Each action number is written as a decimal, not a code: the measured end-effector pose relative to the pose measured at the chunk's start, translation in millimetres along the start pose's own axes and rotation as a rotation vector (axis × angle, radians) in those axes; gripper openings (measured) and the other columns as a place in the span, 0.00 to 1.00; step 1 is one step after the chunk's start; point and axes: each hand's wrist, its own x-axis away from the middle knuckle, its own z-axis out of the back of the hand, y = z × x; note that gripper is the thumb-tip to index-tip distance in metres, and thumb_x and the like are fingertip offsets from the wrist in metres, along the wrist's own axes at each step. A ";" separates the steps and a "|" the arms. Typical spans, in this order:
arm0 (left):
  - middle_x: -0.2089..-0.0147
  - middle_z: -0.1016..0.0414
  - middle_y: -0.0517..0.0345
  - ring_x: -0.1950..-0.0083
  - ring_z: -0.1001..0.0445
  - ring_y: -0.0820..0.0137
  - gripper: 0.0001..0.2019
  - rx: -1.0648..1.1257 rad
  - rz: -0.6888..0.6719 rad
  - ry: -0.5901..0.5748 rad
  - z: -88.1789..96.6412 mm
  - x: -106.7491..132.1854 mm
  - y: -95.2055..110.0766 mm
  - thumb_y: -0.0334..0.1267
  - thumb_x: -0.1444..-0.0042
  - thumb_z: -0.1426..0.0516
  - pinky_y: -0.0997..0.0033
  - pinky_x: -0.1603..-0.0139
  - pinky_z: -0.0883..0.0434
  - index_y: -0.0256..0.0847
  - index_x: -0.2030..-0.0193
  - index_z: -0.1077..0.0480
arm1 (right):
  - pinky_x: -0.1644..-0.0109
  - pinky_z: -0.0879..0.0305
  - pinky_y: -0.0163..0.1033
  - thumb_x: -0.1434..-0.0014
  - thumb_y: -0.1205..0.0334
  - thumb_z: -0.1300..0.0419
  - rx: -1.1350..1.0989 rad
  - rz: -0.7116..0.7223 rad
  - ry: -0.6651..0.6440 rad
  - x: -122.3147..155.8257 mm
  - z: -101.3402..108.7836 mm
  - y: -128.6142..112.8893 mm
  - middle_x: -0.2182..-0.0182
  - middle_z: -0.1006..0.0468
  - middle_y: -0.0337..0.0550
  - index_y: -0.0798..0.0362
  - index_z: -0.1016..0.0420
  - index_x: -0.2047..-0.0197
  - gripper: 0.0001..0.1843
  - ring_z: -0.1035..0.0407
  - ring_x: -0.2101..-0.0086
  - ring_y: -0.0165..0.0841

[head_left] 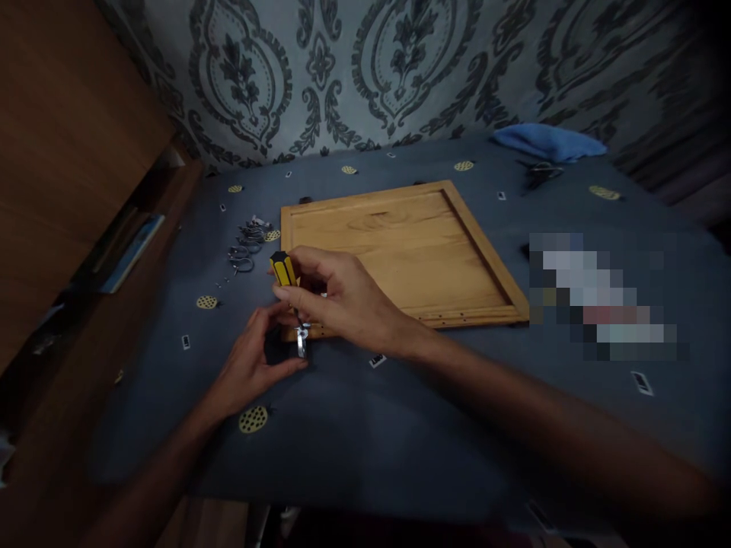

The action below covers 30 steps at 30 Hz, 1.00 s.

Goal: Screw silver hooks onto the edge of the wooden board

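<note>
My right hand (343, 293) is closed around the handle of a screwdriver (282, 268), yellow with black stripes and a black end. It is held upright, its shaft pointing down at a small curved metal fitting (302, 342). That shiny fitting sits at the near left edge of a wooden framed panel (371, 221), which lies flat on the table. My left hand (251, 358) grips the fitting, with the thumb at its lower end and the fingers near its top. The screwdriver tip's exact contact is hard to make out.
Several similar curved metal fittings (245, 247) lie left of the panel, with tiny pieces (222, 283) nearby. A blue cloth (548, 142) and a dark object (540, 175) are at the back right. A blurred-out item (605, 297) lies right. Wooden furniture (74, 114) borders the left.
</note>
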 end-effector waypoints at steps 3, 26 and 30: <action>0.44 0.23 0.51 0.41 0.22 0.56 0.35 0.011 0.007 -0.008 0.4 0.4 0.8 0.47 0.45 0.29 0.50 0.40 0.24 0.48 0.34 0.37 | 0.67 0.41 0.36 0.31 0.60 0.39 0.016 0.026 0.073 0.8 -0.5 -0.8 0.72 0.35 0.33 0.50 0.36 0.66 0.12 0.40 0.70 0.29; 0.41 0.22 0.48 0.40 0.21 0.53 0.31 -0.005 0.040 -0.025 2.7 -1.9 4.5 0.46 0.44 0.30 0.50 0.41 0.23 0.45 0.38 0.35 | 0.66 0.47 0.37 0.30 0.61 0.41 0.063 0.130 -0.016 2.1 -1.3 4.8 0.72 0.39 0.32 0.48 0.42 0.67 0.15 0.41 0.70 0.30; 0.43 0.21 0.51 0.42 0.20 0.54 0.30 -0.031 0.034 -0.013 2.3 -1.0 3.0 0.47 0.45 0.30 0.52 0.43 0.22 0.46 0.39 0.34 | 0.66 0.47 0.36 0.29 0.61 0.41 0.088 0.135 -0.112 1.7 3.4 0.0 0.72 0.39 0.32 0.48 0.43 0.67 0.15 0.40 0.69 0.29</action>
